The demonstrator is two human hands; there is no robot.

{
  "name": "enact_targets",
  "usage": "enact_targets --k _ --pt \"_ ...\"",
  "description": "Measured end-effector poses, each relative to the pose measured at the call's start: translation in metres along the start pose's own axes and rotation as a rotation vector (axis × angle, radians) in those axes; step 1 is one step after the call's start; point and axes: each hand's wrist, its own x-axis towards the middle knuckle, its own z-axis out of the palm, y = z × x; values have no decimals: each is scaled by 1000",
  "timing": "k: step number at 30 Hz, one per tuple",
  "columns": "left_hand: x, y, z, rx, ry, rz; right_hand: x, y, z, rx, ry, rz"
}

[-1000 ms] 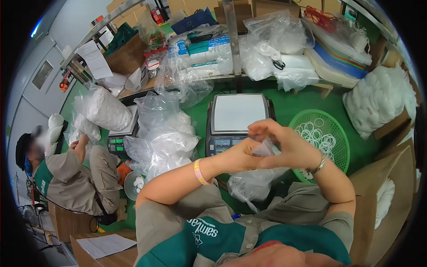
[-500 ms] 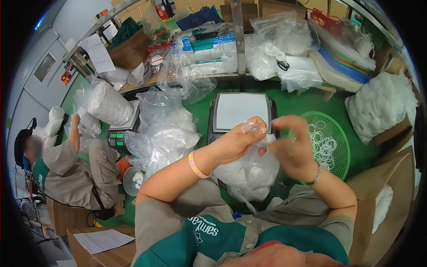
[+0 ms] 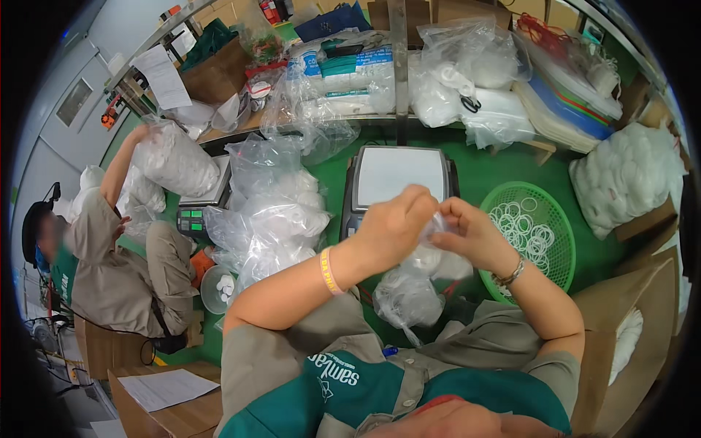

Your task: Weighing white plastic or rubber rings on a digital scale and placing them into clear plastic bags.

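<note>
A clear plastic bag (image 3: 410,298) with white contents hangs over my lap. Both hands are at its gathered neck. My left hand (image 3: 394,228), with a pink and yellow band on its wrist, is closed on the twisted top. Fingers of my right hand (image 3: 475,237) pinch the neck from the other side; a bracelet is on that wrist. Just beyond stands a weighing scale (image 3: 400,171) with a bare white plate. To the right, a green basket (image 3: 564,241) holds several white rings (image 3: 529,237).
Filled clear bags (image 3: 274,219) lie left of the scale. A co-worker (image 3: 120,270) sits at the far left, one hand at a full bag (image 3: 177,164) on another scale. A cardboard box (image 3: 635,343) stands at my right. A loaded shelf (image 3: 339,117) runs across the back.
My right hand has come in from the right and closed at the bag's neck. My left hand has turned over the neck. The co-worker's arm has risen to the full bag.
</note>
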Motion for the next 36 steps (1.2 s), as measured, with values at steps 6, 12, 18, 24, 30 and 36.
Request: enact_targets --k 6,12,18,24,30,36 --pt "3 4 -7 -76 -41 71 -4 -18 -6 164 -126 325" --pt "6 -13 -22 -122 -104 330 -23 -35 -15 -228 30 -171" --pt "-7 -42 -45 -239 -50 -29 -43 -34 -38 -3 165 -92" --pt "1 -18 -11 -231 -306 -86 -32 -43 -21 136 -37 -200" --pt "6 -18 13 -562 17 -63 -16 -3 -36 -631 -70 -206" --pt "-2 24 35 -857 -59 -89 -8 56 -4 -347 -212 -136"
